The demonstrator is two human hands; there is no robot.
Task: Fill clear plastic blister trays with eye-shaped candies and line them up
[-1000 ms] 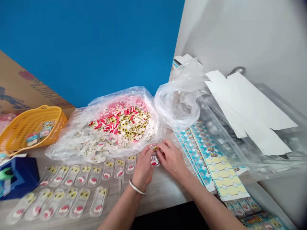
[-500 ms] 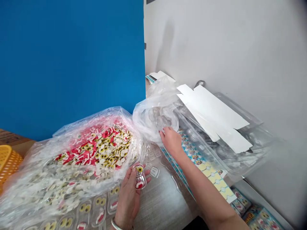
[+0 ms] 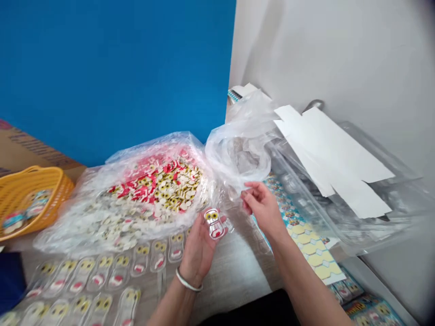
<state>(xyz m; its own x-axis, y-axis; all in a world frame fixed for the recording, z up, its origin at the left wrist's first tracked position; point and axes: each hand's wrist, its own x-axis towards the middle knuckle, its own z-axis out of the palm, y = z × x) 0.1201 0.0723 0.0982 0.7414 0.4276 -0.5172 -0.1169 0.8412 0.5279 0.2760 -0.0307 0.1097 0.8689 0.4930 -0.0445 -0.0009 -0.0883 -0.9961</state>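
The left hand [image 3: 199, 251] holds a clear plastic shell [image 3: 215, 223] against its fingers, just beside the bag of pieces [image 3: 152, 199]; the shell looks light, thin and fairly stiff, best held by its rim, while the right hand [image 3: 261, 208] stays half-open, holding nothing visible.

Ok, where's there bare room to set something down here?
Bare tabletop shows below and between the left hand and right hand. Crowded to the left: rows of clear blisters and the plastic bag of eye-printed pieces.
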